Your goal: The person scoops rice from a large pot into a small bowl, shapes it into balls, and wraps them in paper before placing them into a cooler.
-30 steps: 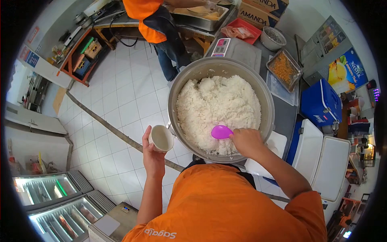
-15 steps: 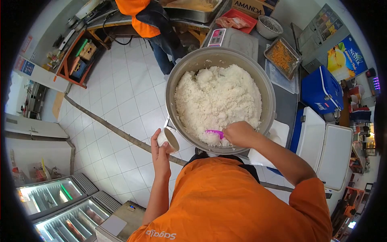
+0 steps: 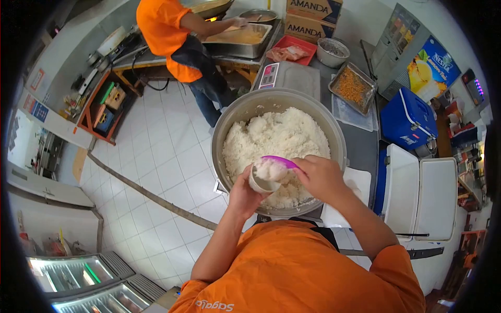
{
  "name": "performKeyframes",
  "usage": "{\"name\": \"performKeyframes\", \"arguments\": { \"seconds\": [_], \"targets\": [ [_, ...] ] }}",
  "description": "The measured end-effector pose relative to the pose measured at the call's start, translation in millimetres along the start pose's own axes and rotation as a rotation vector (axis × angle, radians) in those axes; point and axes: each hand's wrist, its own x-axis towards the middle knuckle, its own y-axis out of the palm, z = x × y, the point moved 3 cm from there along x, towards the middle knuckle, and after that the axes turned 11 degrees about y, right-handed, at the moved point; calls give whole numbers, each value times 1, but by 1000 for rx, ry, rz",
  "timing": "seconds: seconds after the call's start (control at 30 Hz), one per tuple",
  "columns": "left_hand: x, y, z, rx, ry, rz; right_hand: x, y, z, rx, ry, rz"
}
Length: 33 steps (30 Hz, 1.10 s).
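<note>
A large round metal pot (image 3: 340,136) holds a heap of white rice (image 3: 292,130). My left hand (image 3: 244,194) is wrapped round a small pale cup (image 3: 259,183), tilted over the near part of the pot. In my right hand (image 3: 319,177) is a purple scoop (image 3: 282,160), its handle hidden by the fingers. A clump of rice (image 3: 270,170) lies on the scoop, right at the cup's mouth. How much rice is inside the cup I cannot tell.
Behind the pot are a scale (image 3: 269,76), a red tray (image 3: 309,48) of raw meat and a tray of orange crumbs (image 3: 360,89). A blue cooler (image 3: 407,119) stands right. A co-worker (image 3: 164,34) in orange works at a large pan (image 3: 250,49).
My left hand has brought the cup rightward over the pot. My right hand has lifted the scoop out of the heap with rice on it. The view has shifted, showing more of the co-worker.
</note>
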Motion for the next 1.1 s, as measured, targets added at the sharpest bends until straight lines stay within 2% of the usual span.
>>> {"name": "performKeyframes", "arguments": {
  "seconds": [0.03, 0.1, 0.17, 0.2, 0.27, 0.3, 0.37, 0.4, 0.47, 0.5, 0.53, 0.6, 0.63, 0.7, 0.73, 0.8, 0.9, 0.93, 0.97, 1.0, 1.03, 1.1],
  "targets": [
    [10, -3, 4, -119, -82, 200, -4, -4, 12, -32, 16, -84],
    [18, -2, 12, -173, -50, 148, -6, -12, 14, -66, 41, -179],
    [22, 3, 10, -228, 39, 74, -5, -18, 1, 67, 262, -212],
    [25, 6, 9, -227, 38, 75, -4, -14, -9, 66, 263, -213],
    [28, 12, 6, -184, 157, 62, -4, 14, -39, 534, 314, 94],
    [30, 13, 7, -183, 149, 56, -3, 22, -39, 536, 322, 98],
    [34, 13, 8, -31, 208, 85, -4, 39, -31, 241, 275, 269],
    [33, 10, 8, -31, 196, 80, -3, 33, -33, 244, 286, 275],
    [31, -3, -1, 13, 281, -33, 2, 8, -41, 15, 276, 130],
    [27, -8, -10, 44, 371, -81, -3, 6, -50, -79, 197, 82],
    [24, -15, -19, 35, 413, -111, -9, 13, -65, -80, 201, 89],
    [15, -29, -39, 25, 452, -141, -19, 46, -92, -428, 166, 281],
    [9, -34, -49, 22, 466, -122, -22, 54, -93, -430, 166, 283],
    [-3, -43, -61, 18, 476, -107, -34, 69, -83, -413, 119, 471],
    [-9, -47, -65, 49, 501, -106, -32, 68, -78, -412, 119, 477],
    [-21, -48, -68, 81, 527, -110, -30, 67, -67, -332, 147, 669],
    [-37, -40, -72, 131, 517, -165, -23, 78, -80, -170, 62, 695],
    [-40, -36, -71, 281, 479, -187, -19, 82, -87, -169, 56, 691],
    [-43, -33, -70, 430, 439, -209, -15, 85, -94, -27, 72, 745],
    [-45, -29, -70, 431, 447, -208, -11, 84, -95, 112, 86, 797],
    [-46, -24, -67, 600, 396, -157, -10, 83, -95, 110, 77, 792],
    [-39, -33, -59, 831, 356, -39, -10, 76, -90, 431, 193, 700]
  ]
}}
